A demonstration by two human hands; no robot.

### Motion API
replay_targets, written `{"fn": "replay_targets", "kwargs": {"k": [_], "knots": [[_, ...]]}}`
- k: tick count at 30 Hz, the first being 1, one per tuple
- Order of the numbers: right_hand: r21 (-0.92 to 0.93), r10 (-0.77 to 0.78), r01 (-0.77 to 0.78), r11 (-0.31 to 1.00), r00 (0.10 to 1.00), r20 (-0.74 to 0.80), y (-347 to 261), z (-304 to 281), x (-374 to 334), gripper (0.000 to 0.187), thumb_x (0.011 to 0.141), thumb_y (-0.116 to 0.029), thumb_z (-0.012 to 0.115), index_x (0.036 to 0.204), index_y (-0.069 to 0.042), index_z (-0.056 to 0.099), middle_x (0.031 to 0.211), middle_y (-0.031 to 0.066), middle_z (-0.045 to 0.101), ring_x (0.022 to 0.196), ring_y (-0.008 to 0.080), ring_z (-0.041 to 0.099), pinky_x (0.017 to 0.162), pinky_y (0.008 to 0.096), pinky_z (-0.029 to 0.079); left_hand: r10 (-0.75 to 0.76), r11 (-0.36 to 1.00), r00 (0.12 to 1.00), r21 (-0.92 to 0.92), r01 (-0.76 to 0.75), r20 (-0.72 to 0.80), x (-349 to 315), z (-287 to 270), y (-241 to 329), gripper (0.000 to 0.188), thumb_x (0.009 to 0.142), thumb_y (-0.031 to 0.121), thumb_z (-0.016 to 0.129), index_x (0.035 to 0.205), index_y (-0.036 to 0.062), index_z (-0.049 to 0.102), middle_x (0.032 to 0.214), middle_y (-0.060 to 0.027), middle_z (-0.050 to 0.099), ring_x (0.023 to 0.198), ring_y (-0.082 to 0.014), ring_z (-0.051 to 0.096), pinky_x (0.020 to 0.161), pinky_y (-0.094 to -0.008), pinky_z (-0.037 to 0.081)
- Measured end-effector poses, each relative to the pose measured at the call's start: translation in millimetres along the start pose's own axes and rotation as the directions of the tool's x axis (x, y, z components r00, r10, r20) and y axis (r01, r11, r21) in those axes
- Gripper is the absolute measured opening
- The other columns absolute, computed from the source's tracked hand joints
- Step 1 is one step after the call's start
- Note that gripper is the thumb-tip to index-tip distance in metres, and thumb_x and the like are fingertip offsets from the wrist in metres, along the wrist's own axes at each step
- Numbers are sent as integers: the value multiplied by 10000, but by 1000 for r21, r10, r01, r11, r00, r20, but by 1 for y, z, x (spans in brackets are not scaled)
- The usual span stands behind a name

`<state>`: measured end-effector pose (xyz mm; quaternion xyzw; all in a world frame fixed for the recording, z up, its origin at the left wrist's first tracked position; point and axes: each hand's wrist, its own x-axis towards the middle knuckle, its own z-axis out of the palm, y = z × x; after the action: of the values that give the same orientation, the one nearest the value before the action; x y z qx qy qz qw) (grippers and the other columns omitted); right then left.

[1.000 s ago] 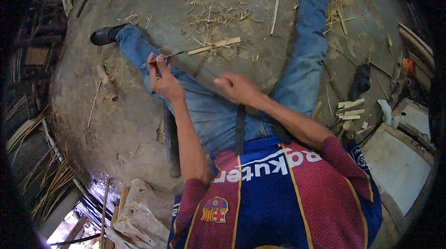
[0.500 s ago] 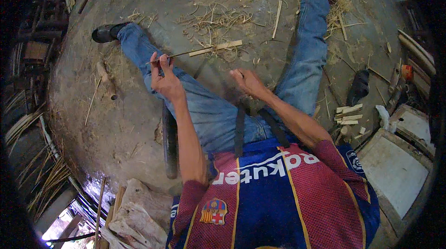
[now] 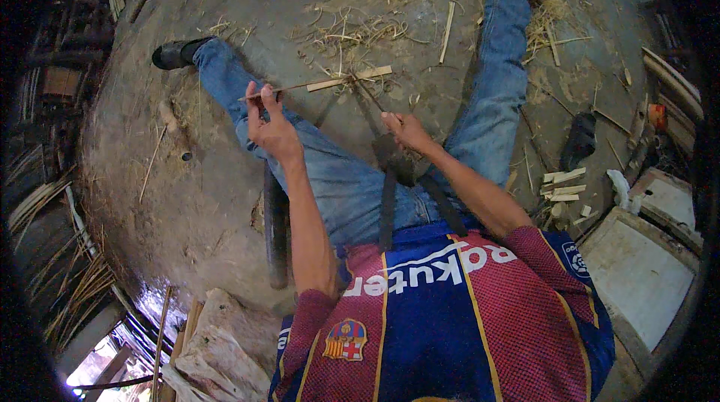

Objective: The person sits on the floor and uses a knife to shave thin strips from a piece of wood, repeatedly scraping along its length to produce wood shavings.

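My left hand [image 3: 274, 130] is closed in a pinch on a thin brown stick [image 3: 292, 88], held sideways above my left thigh. The stick's right end passes over a pale flat strip [image 3: 373, 73] on the floor. In front of my lap, my right hand [image 3: 407, 133] closes round a slim dark rod [image 3: 366, 94]. The rod slants up and left, its far tip meeting or crossing the stick near its right end. Whether it is a blade or another stick, I cannot tell. Beneath my right hand is a dark, roundish thing [image 3: 395, 160] between my thighs.
Pale curled shavings [image 3: 349, 29] litter the floor between my outstretched legs. Short cut pieces [image 3: 564, 186] lie at right, near a dark pouch-like thing [image 3: 580, 139] and a pale framed panel [image 3: 634, 274]. At left are a short tube [image 3: 174, 130] and, lower down, a whitish sack [image 3: 225, 342].
My right hand has shifted slightly right and down, and the dark rod now shows plainly between it and the stick. My left hand stays nearly in place, still pinching the stick.
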<state>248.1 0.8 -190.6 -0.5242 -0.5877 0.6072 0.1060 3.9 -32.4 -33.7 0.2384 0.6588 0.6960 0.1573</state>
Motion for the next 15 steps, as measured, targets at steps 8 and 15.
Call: {"fn": "replay_targets", "kwargs": {"k": [8, 15], "knots": [[241, 137, -163, 957, 983, 121, -1, 1, -1, 557, 949, -557, 494, 993, -8, 570, 649, 34, 521, 473, 139, 514, 449, 306, 432, -97, 984, 995, -150, 100, 31, 3, -13, -4, 260, 1006, 120, 455, 1254, 40, 461, 1178, -129, 613, 1123, -213, 586, 970, -361, 450], [-4, -172, 172, 985, 985, 22, -25, 5, -19, 482, 983, -469, 468, 1069, -12, 592, 807, 134, 602, 699, 268, 592, 630, 379, 474, -17, 996, 1000, 90, 18, -12, 6, -9, -4, 213, 973, 192, 584, 1077, 6, 594, 1046, -85, 633, 939, -165, 609, 845, -299, 517]]}}
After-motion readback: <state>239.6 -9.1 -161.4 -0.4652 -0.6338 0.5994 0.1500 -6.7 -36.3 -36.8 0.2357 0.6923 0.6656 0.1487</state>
